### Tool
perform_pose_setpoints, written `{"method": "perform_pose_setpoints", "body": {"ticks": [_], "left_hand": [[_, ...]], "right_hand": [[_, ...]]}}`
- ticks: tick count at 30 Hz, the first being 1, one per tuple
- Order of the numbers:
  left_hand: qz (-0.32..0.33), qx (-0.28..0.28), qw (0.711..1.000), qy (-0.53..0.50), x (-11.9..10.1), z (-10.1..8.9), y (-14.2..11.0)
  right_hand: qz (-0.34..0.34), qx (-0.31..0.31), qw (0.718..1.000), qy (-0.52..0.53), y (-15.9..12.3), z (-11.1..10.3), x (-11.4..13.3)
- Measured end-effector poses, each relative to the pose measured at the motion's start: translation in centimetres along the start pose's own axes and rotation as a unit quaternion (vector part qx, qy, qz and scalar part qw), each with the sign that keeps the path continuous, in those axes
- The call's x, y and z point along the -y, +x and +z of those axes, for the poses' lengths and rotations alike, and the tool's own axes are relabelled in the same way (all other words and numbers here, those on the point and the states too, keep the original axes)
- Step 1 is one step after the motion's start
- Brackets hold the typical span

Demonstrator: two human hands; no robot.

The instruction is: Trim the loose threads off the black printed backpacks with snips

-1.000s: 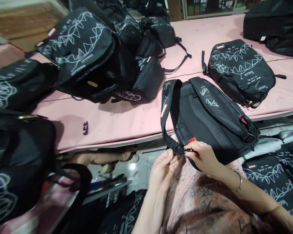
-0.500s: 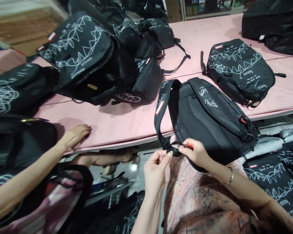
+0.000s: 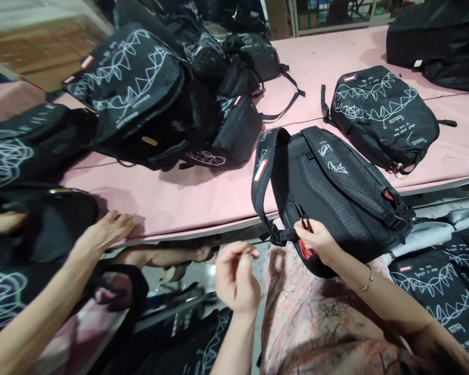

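Note:
The black backpack (image 3: pixel 293 187) lies with its back panel and shoulder straps up, partly on the pink table and partly over my lap. My right hand (image 3: pixel 316 239) is closed around small red-handled thread snips (image 3: pixel 304 221), their dark pointed blades aimed up over the back panel. Left of the strap's lower end, my left hand (image 3: pixel 238 278) hangs in the air, apart from the bag. Its fingers are loosely curled, and nothing shows in them. The webbing and buckle (image 3: pixel 279 234) at the strap's foot lie between my hands.
Another printed backpack (image 3: pixel 383 114) lies on the pink table (image 3: pixel 316 57) at right. Several black backpacks (image 3: pixel 121 83) are heaped at left. A co-worker's hand (image 3: pixel 111 229) rests by the table edge. More printed bags (image 3: pixel 433 281) sit below at right.
My left hand has let go of the strap end and moved left. My right hand has shifted slightly right with the snips, whose blades now point up. The co-worker's hand has drawn back a little.

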State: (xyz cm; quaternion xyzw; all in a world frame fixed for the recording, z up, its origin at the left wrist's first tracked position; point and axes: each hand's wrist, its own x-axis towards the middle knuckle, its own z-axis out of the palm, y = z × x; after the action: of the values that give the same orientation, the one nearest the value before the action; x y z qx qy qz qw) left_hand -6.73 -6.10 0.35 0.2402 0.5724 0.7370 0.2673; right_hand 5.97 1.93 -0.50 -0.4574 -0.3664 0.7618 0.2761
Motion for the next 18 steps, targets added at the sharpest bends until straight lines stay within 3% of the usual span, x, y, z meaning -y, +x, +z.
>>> {"method": "perform_pose_setpoints", "body": {"ticks": [2,4,6,8,10,12,14,16,17,18], "left_hand": [[-0.032,0.054,0.996,0.066,1.4,-0.7,0.5],[-0.069,0.182,0.97,0.142,3.4,-1.0,0.9],[-0.032,0.267,0.942,0.201,5.5,-0.8,0.9],[0.008,0.307,0.922,0.237,7.1,-0.5,0.9],[-0.003,0.311,0.916,0.252,7.7,-0.3,0.9],[-0.041,0.326,0.911,0.248,7.3,-0.8,1.1],[-0.106,0.379,0.893,0.218,5.9,-2.4,1.3],[-0.236,0.423,0.863,0.148,3.8,-5.1,1.5],[-0.291,0.408,0.856,0.127,2.5,-7.0,1.5],[-0.317,0.362,0.869,0.112,1.2,-9.2,1.6]], "right_hand": [[0.013,0.01,0.999,0.028,0.1,-0.2,-0.1],[0.014,0.022,0.999,0.034,0.1,-0.3,-0.3],[0.016,0.029,0.999,0.03,0.1,-0.4,-0.4],[0.016,0.031,0.999,0.018,0.2,-0.4,-0.4],[0.017,0.03,0.999,0.016,0.3,-0.6,-0.4],[0.023,0.028,0.999,0.029,0.5,-0.7,-0.4],[0.031,0.02,0.998,0.051,0.7,-0.8,-0.4],[0.035,0.01,0.997,0.067,0.8,-0.8,-0.5],[0.036,0.004,0.997,0.07,0.9,-0.7,-0.6],[0.036,0.0,0.997,0.07,0.9,-0.7,-0.7]]}}
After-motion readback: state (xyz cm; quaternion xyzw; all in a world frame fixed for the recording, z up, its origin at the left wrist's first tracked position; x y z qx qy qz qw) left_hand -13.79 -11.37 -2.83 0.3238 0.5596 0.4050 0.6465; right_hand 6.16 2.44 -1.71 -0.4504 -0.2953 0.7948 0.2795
